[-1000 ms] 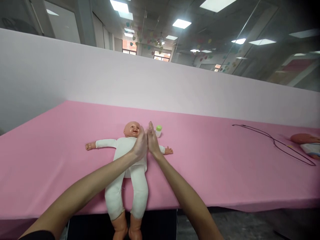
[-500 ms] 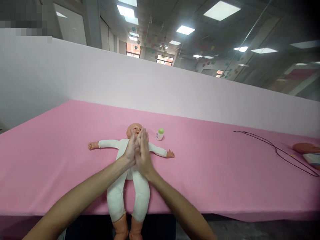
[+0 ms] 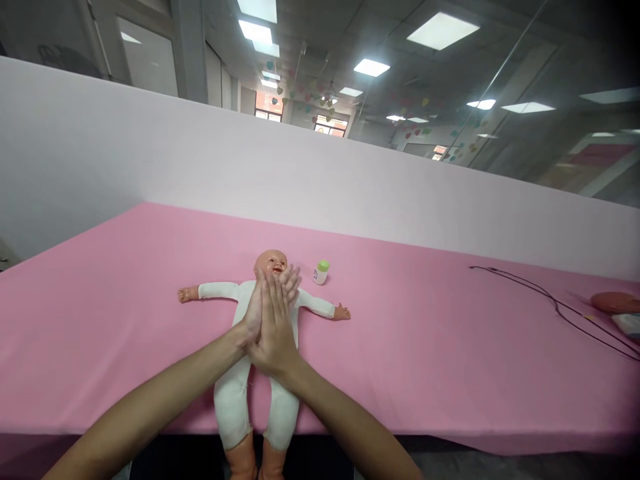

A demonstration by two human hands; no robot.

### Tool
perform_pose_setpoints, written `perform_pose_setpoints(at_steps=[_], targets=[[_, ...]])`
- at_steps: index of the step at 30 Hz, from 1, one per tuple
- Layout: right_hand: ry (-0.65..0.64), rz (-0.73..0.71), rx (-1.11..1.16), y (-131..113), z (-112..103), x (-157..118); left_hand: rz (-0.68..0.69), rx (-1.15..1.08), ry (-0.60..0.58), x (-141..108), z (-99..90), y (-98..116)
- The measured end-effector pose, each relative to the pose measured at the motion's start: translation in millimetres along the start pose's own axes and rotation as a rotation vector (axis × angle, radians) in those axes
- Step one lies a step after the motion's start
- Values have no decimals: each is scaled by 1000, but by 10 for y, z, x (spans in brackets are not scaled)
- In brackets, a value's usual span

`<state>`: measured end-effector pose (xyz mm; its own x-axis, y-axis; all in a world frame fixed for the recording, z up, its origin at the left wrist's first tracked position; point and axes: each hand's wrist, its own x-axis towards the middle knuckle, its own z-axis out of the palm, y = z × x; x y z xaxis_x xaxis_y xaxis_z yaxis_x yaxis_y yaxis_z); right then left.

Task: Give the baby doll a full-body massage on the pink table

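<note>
A baby doll point(image 3: 283, 407) with a white cloth body lies face up, arms spread and lower legs past the table's front edge. Above its chest my left hand point(image 3: 254, 310) and my right hand point(image 3: 275, 333) are pressed palm to palm, fingers stretched out. The right hand lies partly in front of the left, whose fingertips show beyond it near the doll's chin. I see no object between the palms. A small white bottle with a green cap point(image 3: 321, 272) stands by the doll's head, apart from both hands.
Pink cloth point(image 3: 425, 347) covers the table. A thin black cord point(image 3: 545, 291) runs across its right side toward a brown doll part point(image 3: 614, 303) at the right edge. Behind rises a low white wall point(image 3: 350, 180) with glass above it.
My hands have slid against each other and shifted slightly toward me. The right hand has turned, showing more of its back. The doll and the bottle stay put.
</note>
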<state>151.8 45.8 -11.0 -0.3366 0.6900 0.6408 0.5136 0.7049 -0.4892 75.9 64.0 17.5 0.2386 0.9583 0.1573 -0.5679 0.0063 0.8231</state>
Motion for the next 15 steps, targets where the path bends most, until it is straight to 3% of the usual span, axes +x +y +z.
perform_pose_setpoints(at_steps=[4, 5, 7, 11, 13, 15], targets=[[66, 163, 53, 234, -155, 291, -172, -74, -118, -77, 2, -88], [90, 223, 69, 369, -219, 384, -179, -71, -155, -65, -21, -50], [125, 323, 94, 672, -322, 543, -69, 23, -166, 39, -107, 81], [140, 461, 107, 1178, -331, 741, 326, 654, 116, 495, -384, 322], [119, 517, 119, 1333, -260, 808, 317, 988, 250, 735, -532, 345], [91, 544, 154, 1437, -175, 856, 187, 1207, 290, 914, -658, 305]])
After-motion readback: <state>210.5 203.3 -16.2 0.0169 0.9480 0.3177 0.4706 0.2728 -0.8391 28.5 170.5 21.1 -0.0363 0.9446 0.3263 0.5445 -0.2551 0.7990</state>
